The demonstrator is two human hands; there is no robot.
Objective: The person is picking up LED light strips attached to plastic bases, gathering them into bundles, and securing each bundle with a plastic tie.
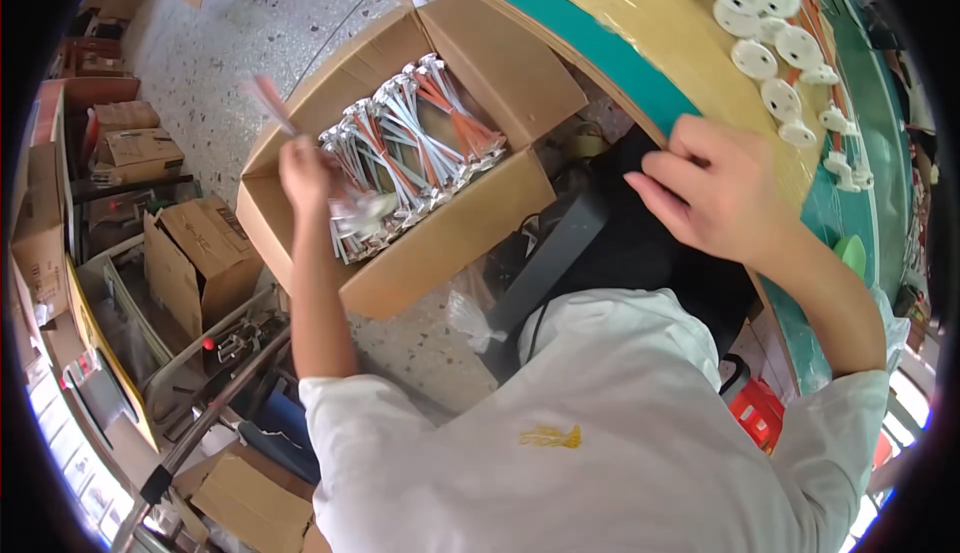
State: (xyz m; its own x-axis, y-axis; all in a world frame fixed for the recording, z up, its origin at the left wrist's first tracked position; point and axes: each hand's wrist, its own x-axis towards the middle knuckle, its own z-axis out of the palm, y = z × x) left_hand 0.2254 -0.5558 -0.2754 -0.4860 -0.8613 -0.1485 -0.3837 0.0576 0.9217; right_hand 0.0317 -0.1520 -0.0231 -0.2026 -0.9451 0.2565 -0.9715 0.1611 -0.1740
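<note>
My left hand (305, 175) is closed round a bundle of wires with white round ends, blurred by motion. Its reddish tips (270, 98) stick out above the fist and its pale ends (365, 211) hang below, over the left side of an open cardboard box (440, 243). Inside that box lie several similar wire bundles (410, 138), white and orange-red, packed in crossing rows. To the right, my right hand (725, 188) hovers by the table's edge with its fingers curled in, and nothing shows in it.
On the table (650, 28) at the upper right lie several white round discs (780, 98) with orange-red wires. A dark slab-like object (550, 263) stands between the box and my body. Cardboard boxes (205, 253) and a metal rail (225, 398) fill the left. A red object (757, 415) is at lower right.
</note>
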